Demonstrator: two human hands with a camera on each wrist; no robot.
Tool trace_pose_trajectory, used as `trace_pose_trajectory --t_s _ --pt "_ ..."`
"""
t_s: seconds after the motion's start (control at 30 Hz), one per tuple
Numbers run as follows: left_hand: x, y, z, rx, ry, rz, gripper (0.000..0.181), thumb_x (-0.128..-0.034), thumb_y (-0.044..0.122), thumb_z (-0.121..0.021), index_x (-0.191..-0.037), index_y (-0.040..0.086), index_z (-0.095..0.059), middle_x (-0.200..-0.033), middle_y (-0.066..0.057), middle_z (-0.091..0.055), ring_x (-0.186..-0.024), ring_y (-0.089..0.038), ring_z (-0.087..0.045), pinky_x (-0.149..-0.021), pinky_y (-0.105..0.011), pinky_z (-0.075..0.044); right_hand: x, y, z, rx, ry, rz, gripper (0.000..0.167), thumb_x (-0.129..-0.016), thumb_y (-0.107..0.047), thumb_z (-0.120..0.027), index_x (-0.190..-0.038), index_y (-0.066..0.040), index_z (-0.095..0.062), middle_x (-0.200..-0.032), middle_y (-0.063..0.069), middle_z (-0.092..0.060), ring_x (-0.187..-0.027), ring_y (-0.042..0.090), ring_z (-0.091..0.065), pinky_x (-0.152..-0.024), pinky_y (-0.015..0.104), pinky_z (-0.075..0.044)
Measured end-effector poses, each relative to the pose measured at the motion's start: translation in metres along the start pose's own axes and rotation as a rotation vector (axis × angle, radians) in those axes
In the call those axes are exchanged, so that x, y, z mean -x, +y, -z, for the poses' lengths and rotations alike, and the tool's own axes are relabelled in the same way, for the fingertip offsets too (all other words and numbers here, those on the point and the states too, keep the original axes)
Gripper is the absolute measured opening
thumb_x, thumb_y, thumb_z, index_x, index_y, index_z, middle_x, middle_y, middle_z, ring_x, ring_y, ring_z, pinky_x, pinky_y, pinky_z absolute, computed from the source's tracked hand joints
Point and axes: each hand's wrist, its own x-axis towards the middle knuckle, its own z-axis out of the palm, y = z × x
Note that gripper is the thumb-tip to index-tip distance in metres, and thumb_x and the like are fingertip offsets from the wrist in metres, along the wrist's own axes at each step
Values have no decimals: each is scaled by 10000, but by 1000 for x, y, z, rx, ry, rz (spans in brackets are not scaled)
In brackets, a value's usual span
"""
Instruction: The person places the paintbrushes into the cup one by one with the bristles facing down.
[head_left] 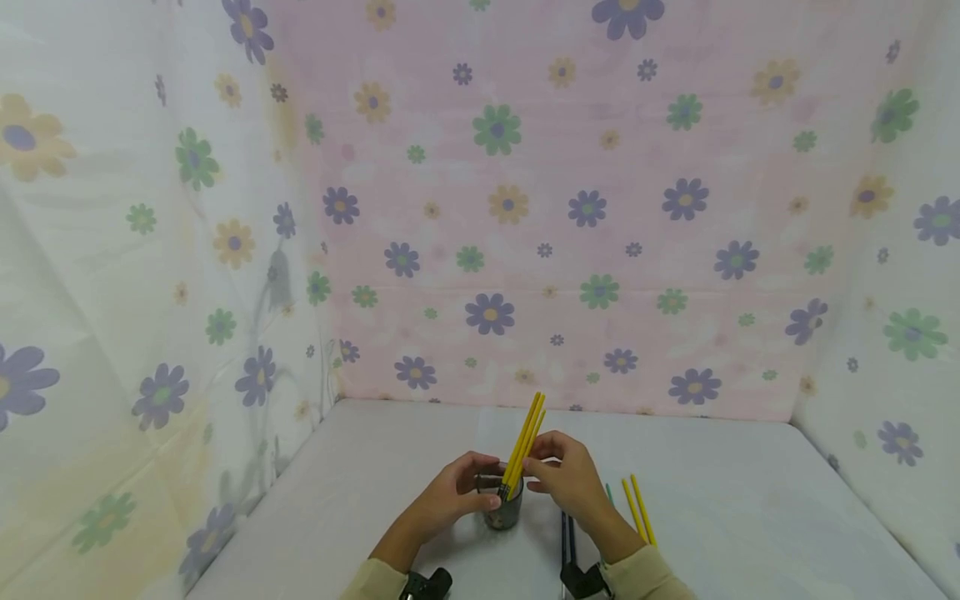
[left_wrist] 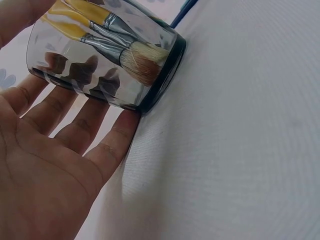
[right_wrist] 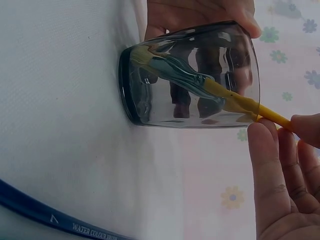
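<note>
A clear, dark-tinted drinking glass [head_left: 501, 518] stands upright on the white table. Several yellow-handled paintbrushes [head_left: 525, 442] lean in it, handles up and to the right. Their metal ferrules [left_wrist: 106, 47] and pale brown bristles [left_wrist: 142, 65] show through the glass near its base. My left hand [head_left: 450, 496] holds the glass from the left, fingers along the far side and thumb toward the near side. On the right, my right hand [head_left: 573, 479] pinches a yellow handle [right_wrist: 274, 117] between thumb and fingers, just above the rim.
Two more yellow brushes [head_left: 639, 508] lie on the table [head_left: 750, 517] to the right, beside a thin green stick [head_left: 610, 495]. Dark blue handles lie under the right forearm; one brush [right_wrist: 55, 217] reads "WATER COLOUR BRUSH". Flower-patterned sheets [head_left: 555, 167] surround the table.
</note>
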Motion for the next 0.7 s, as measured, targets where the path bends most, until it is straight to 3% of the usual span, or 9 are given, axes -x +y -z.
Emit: trace_pose_trajectory --t_s 0.5,0.7 --pt "1 -3 1 12 -18 -8 544 -986 184 -722 -1459 64 -482 -1479 -116 -578 -1360 -301 -579 -1061 -366 -535 3 -2 1 12 -21 -25 310 -936 -121 -769 -1191 4 -645 -1089 161 -675 -926 226 -737 -742 382 -647" --pt "0 -2 1 14 -12 0 546 -986 186 -724 -1463 69 -485 -1476 -95 -583 -1359 -302 -579 -1070 -390 -530 4 -4 1 18 -26 -34 345 -919 -115 -786 -1207 13 -644 -1092 157 -675 -927 227 -740 -739 382 -647"
